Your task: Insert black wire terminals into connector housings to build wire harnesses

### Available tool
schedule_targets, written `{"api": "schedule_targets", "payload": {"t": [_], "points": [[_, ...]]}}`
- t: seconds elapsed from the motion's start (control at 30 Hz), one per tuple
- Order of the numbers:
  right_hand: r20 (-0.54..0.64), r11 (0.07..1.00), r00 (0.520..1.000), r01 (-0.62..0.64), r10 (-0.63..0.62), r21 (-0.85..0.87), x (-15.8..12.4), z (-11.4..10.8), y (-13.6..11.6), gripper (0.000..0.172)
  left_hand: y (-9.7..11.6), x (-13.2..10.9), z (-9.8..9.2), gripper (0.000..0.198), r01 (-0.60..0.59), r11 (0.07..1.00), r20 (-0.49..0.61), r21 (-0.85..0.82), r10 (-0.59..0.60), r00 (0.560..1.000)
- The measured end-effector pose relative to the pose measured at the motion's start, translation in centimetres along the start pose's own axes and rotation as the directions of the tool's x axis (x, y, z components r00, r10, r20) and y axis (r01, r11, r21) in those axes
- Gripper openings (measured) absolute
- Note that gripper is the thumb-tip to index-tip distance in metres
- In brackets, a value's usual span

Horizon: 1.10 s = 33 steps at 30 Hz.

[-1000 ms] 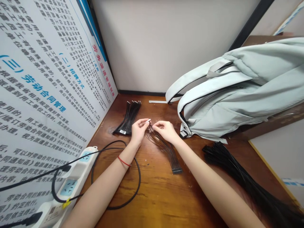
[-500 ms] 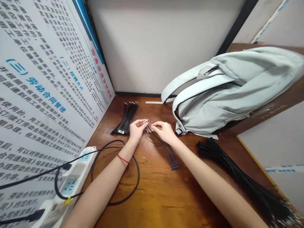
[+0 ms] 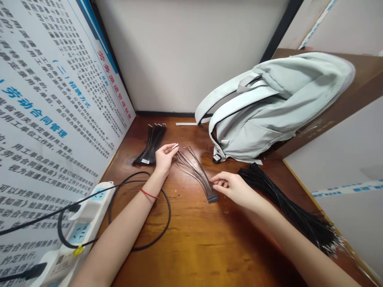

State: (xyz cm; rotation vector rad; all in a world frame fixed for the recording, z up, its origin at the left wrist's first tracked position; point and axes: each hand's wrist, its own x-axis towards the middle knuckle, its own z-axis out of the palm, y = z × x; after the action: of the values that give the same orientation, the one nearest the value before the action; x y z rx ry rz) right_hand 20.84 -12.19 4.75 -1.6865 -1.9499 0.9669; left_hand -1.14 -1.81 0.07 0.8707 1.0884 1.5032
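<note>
My left hand (image 3: 165, 157) pinches a small white connector (image 3: 175, 146) at the upper ends of a cable's thin dark wires. The wires (image 3: 194, 169) fan down across the table to a black connector (image 3: 213, 198). A few wires stand apart, their tips right of the white piece. Beside the lower part of the wires, my right hand (image 3: 229, 185) has its thumb and forefinger slightly apart, with nothing visible between them. Behind my left hand lies a bundle of black cables (image 3: 153, 143) with a white label.
A pale green backpack (image 3: 257, 119) leans at the back right. A long black wire bundle (image 3: 284, 199) lies to the right. At left are a white power strip (image 3: 86, 227) and a looped black cord (image 3: 170, 215). A printed board (image 3: 68, 119) stands along the left.
My right hand has left the wire tips near my left hand and moved down and right, beside the black connector. My left hand keeps its pinch. The view has shifted slightly.
</note>
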Motion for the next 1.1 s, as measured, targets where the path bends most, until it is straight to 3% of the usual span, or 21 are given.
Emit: {"api": "schedule_targets", "payload": {"t": [0.37, 1.1], "points": [[-0.020, 0.998, 0.999, -0.031, 0.033, 0.056, -1.3, 0.9, 0.8, 0.024, 0.1, -0.1, 0.0, 0.036, 0.004, 1.000, 0.001, -0.019, -0.004, 1.000], [-0.042, 0.990, 0.998, 0.042, -0.048, -0.133, 0.7, 1.8, -0.8, 0.026, 0.0, 0.0, -0.1, 0.036, 0.005, 1.000, 0.007, -0.013, -0.005, 1.000]]}}
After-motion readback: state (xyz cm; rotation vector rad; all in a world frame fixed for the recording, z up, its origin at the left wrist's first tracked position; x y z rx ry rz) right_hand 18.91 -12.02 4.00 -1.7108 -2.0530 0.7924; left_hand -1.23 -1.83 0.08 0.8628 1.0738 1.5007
